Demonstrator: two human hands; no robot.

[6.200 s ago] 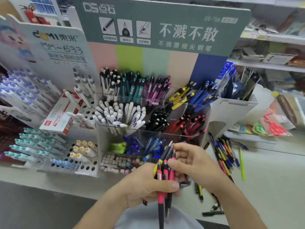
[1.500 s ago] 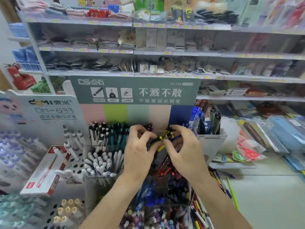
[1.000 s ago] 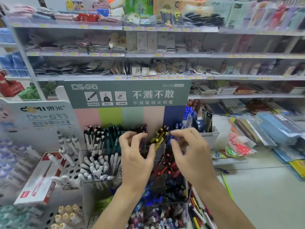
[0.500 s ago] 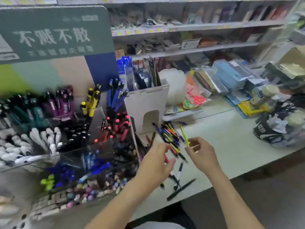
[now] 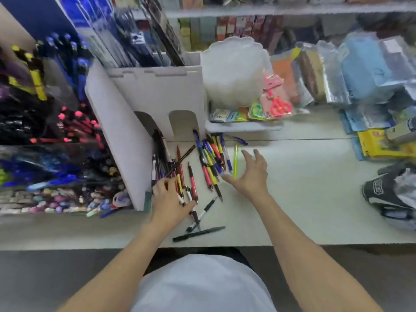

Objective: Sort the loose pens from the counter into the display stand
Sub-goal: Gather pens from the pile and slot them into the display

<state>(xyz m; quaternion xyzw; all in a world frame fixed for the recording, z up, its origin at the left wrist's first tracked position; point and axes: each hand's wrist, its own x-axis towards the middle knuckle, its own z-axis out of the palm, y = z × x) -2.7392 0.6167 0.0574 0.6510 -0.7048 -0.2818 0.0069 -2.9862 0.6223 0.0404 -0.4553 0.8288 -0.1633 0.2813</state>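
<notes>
Several loose pens, in red, yellow, blue and black, lie in a heap on the white counter, beside the white side wall of the display stand. The stand's compartments at the left hold sorted pens, blurred here. My left hand lies palm down on the left part of the heap with its fingers over some pens; the fingertips are hidden. My right hand hovers with its fingers spread at the heap's right edge, beside a yellow-green pen, and holds nothing. A black pen lies nearest me.
A white plastic tub and packs of scissors sit on a small tray behind the pens. Stacked packets and a black-and-white bag fill the counter's right side. Shelves run along the back.
The view has dropped from the stand's upper compartments to the counter. Both hands left the stand and came down to the loose pens, the left one now resting on them.
</notes>
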